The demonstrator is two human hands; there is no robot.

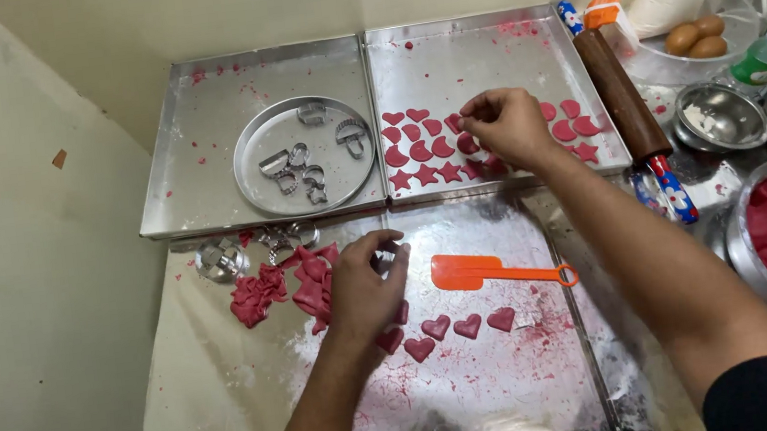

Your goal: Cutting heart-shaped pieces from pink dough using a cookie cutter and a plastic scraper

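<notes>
A: Where are the red dough shapes (421, 149)?

B: In rows on the right-hand tray (480, 50). The right hand (503, 125) hovers there, fingertips pinched; I cannot tell on what.

A: And the left hand (363, 285)?

B: Curled beside dough scraps (281, 290). Soft cut-outs may squash or stick together.

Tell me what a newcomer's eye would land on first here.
The rows of red dough shapes in the right-hand tray stand out first, with the right hand pinching over them. Next comes the orange spatula on the foil-covered surface, beside the left hand resting on dough scraps above loose dough hearts.
</notes>
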